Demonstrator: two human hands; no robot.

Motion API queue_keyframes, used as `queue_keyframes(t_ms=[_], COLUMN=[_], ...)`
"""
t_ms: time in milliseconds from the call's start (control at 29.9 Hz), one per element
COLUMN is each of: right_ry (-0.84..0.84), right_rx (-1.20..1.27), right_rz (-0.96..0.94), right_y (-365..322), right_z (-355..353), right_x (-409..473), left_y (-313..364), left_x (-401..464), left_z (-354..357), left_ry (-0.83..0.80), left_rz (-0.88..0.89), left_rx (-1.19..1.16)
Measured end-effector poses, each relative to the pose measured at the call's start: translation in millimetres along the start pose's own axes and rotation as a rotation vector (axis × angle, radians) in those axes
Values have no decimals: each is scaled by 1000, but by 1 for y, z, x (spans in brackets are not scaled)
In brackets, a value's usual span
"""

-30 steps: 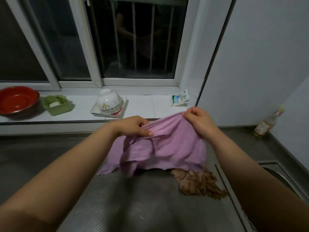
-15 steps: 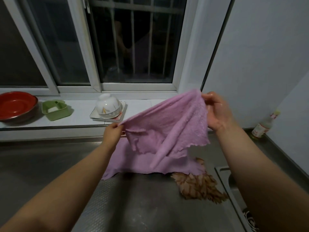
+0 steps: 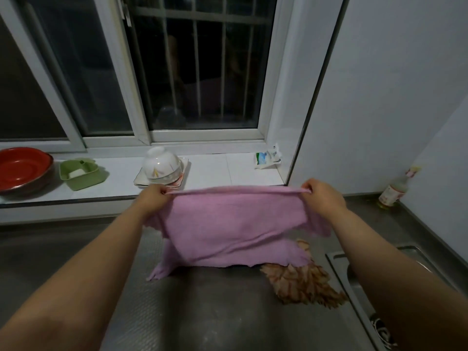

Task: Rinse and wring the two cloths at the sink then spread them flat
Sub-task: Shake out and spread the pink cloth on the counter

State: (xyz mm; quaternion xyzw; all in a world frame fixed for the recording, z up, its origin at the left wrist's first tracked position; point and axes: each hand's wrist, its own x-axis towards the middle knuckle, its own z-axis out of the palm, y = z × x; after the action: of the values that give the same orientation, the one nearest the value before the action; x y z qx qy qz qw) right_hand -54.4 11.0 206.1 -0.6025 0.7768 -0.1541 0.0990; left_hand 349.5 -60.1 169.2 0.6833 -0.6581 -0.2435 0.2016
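The soft, floppy pink cloth (image 3: 228,224) is pinched at its top corners by the left hand (image 3: 154,198) and the right hand (image 3: 323,196).

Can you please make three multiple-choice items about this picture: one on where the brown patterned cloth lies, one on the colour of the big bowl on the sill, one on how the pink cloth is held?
1. Where is the brown cloth?
A. on the steel counter, partly under the pink cloth
B. on the window sill
C. in the red bowl

2. What colour is the big bowl at the left of the sill?
A. blue
B. red
C. white

3. How is the pink cloth held?
A. balled in one hand
B. lying untouched
C. stretched between both hands

Answers: 1 A, it lies on the counter beside the sink. 2 B, its inside is red. 3 C, the left hand and right hand each pinch a top corner.
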Motion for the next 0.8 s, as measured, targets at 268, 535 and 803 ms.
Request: queue_keyframes(t_ms=[268, 535, 803], right_ry=[-106, -94, -229], right_rx=[668, 1143, 1280], right_rz=[107, 182, 279], right_y=[12, 13, 0], right_z=[-29, -24, -26], right_x=[16, 32, 66], left_y=[3, -8, 17], left_x=[9, 19, 36], left_z=[-39, -32, -40], left_ry=[-529, -141, 114], left_rz=[10, -59, -21], left_rx=[-554, -824, -659])
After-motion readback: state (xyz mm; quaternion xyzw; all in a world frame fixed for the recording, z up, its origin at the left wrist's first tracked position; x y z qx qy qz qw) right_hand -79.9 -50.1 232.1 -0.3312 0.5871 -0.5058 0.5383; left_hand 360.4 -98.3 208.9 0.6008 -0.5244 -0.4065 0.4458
